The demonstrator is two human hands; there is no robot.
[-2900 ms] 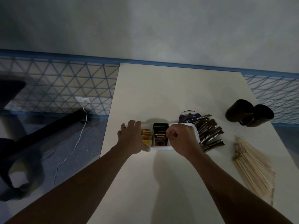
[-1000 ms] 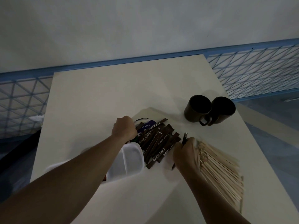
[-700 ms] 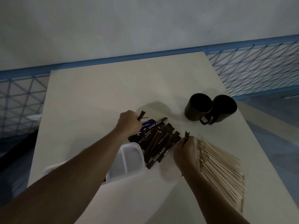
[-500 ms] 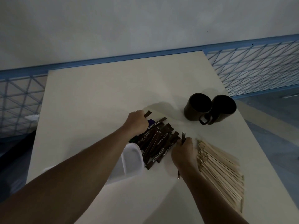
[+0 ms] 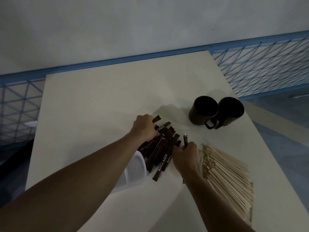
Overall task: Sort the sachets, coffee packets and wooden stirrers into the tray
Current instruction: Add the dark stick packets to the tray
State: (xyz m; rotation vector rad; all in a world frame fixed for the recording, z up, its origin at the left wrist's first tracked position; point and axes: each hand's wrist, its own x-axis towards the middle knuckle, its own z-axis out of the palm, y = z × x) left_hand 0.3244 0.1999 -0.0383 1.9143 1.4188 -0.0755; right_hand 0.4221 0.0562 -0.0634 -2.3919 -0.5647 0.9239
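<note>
Centre of frame: dark coffee packets (image 5: 163, 152) heaped on the pale bench (image 5: 100, 101), long axes running from lower left to upper right, "CITY CAFE" lettering along them. Left hand (image 5: 144, 129) clenched over the upper end of the heap, one packet end (image 5: 156, 119) poking out past the knuckles toward upper right. Right hand (image 5: 185, 158) just right of the heap, fingers closed on a single thin packet (image 5: 185, 139) standing nearly upright, tip toward the top. White tray (image 5: 135, 169) partly hidden beneath the left forearm, touching the heap's lower left end. Wooden stirrers (image 5: 229, 180) fanned at lower right, long axes slanting from upper left to lower right. Two dark mugs (image 5: 215, 113) at upper right, touching each other.
</note>
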